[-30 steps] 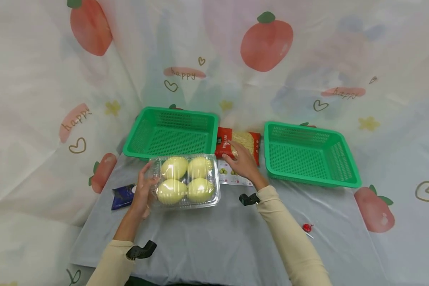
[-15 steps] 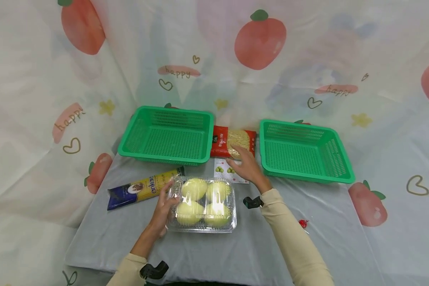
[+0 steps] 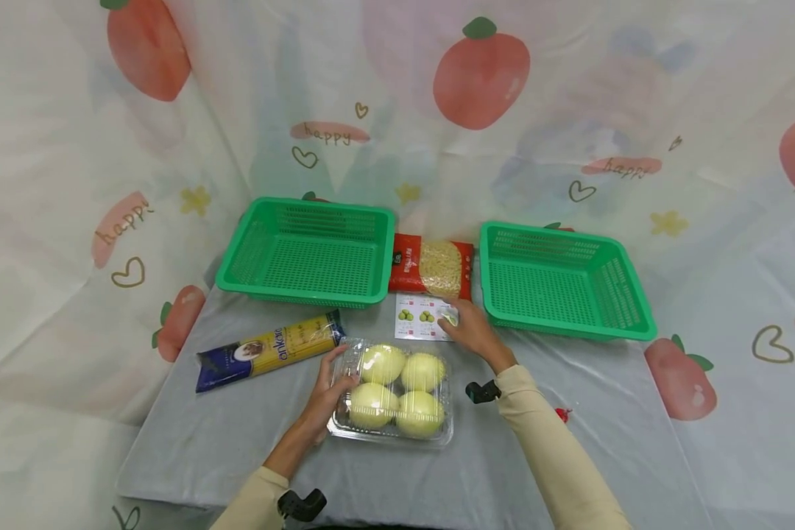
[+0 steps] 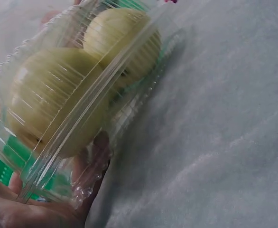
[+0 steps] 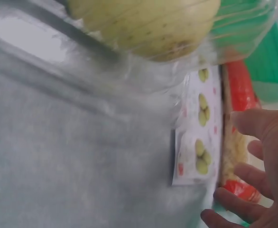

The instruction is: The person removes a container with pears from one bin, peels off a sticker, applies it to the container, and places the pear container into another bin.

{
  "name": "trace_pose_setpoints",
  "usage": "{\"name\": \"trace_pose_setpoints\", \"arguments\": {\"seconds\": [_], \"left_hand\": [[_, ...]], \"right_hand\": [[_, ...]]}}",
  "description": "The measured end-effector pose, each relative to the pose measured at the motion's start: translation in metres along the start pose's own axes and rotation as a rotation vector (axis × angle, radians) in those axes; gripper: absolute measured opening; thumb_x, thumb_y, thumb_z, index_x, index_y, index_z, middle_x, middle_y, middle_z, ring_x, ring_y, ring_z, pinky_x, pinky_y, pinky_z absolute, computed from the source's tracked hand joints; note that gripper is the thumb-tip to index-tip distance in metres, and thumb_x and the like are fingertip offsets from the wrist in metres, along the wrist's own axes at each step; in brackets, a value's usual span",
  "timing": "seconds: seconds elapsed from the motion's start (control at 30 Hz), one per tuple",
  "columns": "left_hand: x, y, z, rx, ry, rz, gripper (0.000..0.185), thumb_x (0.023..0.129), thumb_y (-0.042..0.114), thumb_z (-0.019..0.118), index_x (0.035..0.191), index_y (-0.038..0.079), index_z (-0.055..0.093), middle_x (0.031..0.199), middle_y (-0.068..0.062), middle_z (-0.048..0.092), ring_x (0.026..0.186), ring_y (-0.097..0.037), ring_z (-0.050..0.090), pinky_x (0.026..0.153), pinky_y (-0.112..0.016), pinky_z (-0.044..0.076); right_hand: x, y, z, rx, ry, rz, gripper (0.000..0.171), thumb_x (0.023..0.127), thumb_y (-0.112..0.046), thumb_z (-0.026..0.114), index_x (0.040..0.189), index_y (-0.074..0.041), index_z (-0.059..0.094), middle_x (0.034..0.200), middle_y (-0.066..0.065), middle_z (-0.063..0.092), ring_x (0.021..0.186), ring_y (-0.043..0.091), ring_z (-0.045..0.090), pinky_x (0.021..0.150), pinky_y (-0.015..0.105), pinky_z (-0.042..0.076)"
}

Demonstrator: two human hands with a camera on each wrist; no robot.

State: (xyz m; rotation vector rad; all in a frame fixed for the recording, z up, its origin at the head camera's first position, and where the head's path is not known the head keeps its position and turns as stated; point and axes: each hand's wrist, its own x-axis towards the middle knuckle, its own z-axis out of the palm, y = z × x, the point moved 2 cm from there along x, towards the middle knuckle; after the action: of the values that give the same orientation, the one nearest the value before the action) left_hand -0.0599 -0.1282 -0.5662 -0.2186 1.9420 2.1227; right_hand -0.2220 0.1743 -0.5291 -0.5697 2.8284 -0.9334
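My left hand [image 3: 323, 403] grips the left side of a clear plastic clamshell box [image 3: 397, 440]. Inside it sit several round yellow-green fruits [image 3: 373, 405]. In the left wrist view the box [image 4: 77, 114] is tilted close over the grey cloth, with fingers beneath it and the thumb side at its edge. My right hand [image 3: 475, 333] holds nothing, its fingers spread loosely over the right edge of a white card [image 3: 411, 330] printed with green fruit. The right wrist view shows this hand [image 5: 267, 166] beside a red noodle-like food bag [image 5: 241, 90].
Two green baskets [image 3: 318, 298] stand at the back, left and right [image 3: 570, 327]. Between them lies the red bag [image 3: 407, 274]. A blue-and-yellow pasta packet [image 3: 271, 352] lies at left on the grey cloth [image 3: 225, 442]. A red-wrapped lollipop [image 3: 562, 414] is partly hidden by the right sleeve.
The box has moved right and nearer the person in my left hand, uncovering the pasta packet. My right hand has drawn back from the red bag to over the card.
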Motion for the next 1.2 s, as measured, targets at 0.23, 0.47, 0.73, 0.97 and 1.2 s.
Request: {"name": "trace_pose_setpoints", "arguments": {"seconds": [0.23,0.47,0.73,0.97,1.2], "left_hand": [[0.005,0.002,0.000,0.093,-0.013,0.017,0.072,0.104,0.036,0.061,0.165,0.030,0.024,0.175,-0.016,0.007,0.155,-0.045,0.019,0.114,-0.070,0.029],[0.005,0.009,-0.002,0.241,-0.008,0.000,0.075,0.101,0.050,0.065,0.164,0.036,0.026,0.175,-0.018,0.016,0.159,-0.047,0.018,0.120,-0.076,0.020],[0.001,0.025,-0.004,0.321,-0.060,-0.043,0.084,0.100,0.049,0.067,0.167,0.028,0.020,0.174,-0.026,0.010,0.159,-0.053,0.010,0.120,-0.079,0.018],[0.002,0.032,0.000,0.514,-0.052,-0.056,0.091,0.101,0.058,0.064,0.169,0.021,0.016,0.174,-0.027,0.014,0.157,-0.053,0.020,0.118,-0.078,0.024],[0.006,0.036,-0.001,0.678,0.033,0.000,0.086,0.102,0.058,0.063,0.167,0.015,0.029,0.169,-0.026,0.026,0.155,-0.049,0.026,0.113,-0.078,0.032]], "right_hand": [[-0.001,0.016,0.002,0.004,-0.006,0.035,0.057,0.102,-0.017,0.071,0.149,0.009,0.052,0.147,0.031,0.057,0.138,0.048,0.053,0.113,0.063,0.044],[-0.001,0.022,0.002,-0.014,-0.028,0.095,0.054,0.102,-0.019,0.072,0.145,0.009,0.056,0.127,0.029,0.064,0.118,0.044,0.062,0.100,0.059,0.051],[0.004,0.025,0.005,0.015,-0.056,0.122,0.044,0.103,-0.012,0.067,0.139,0.013,0.059,0.110,0.024,0.069,0.096,0.035,0.067,0.086,0.053,0.055],[0.008,0.027,0.008,0.040,-0.056,0.177,0.027,0.105,-0.014,0.065,0.121,0.008,0.064,0.106,0.022,0.070,0.092,0.032,0.069,0.082,0.048,0.056],[0.009,0.022,0.007,0.018,-0.030,0.233,0.016,0.107,-0.016,0.060,0.107,0.000,0.063,0.099,0.017,0.069,0.086,0.029,0.064,0.076,0.042,0.053]]}}
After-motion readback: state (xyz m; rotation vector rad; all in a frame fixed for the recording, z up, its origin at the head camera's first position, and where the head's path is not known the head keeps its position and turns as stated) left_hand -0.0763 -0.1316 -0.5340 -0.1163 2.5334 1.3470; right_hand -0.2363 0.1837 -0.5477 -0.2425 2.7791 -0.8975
